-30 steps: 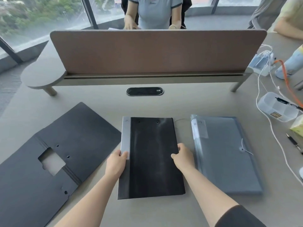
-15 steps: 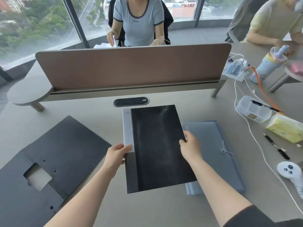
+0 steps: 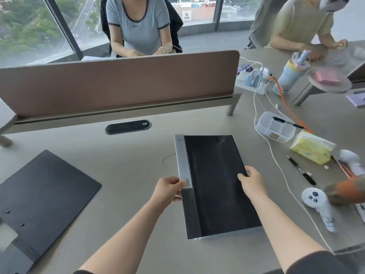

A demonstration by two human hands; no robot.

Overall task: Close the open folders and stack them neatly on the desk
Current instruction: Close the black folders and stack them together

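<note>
A closed black folder (image 3: 215, 182) with a grey spine strip lies over the grey-blue folder (image 3: 227, 234), of which only a thin strip shows at the near edge. My left hand (image 3: 167, 189) grips the black folder's left spine edge. My right hand (image 3: 250, 182) grips its right edge. A large open black folder (image 3: 43, 196) lies flat on the desk (image 3: 128, 155) at the far left, with a cut-out and small holes near its fold.
A brown divider screen (image 3: 118, 84) stands across the back, with a black cable port (image 3: 127, 126) before it. To the right lie a white cable, a clear box (image 3: 276, 127), a tissue pack (image 3: 312, 147), a pen (image 3: 302, 171) and a white controller (image 3: 320, 206). People sit behind and at right.
Both hands lifted the black folder from the desk's middle and carried it right, onto the grey-blue folder, which it now covers almost fully. The view swung right.
</note>
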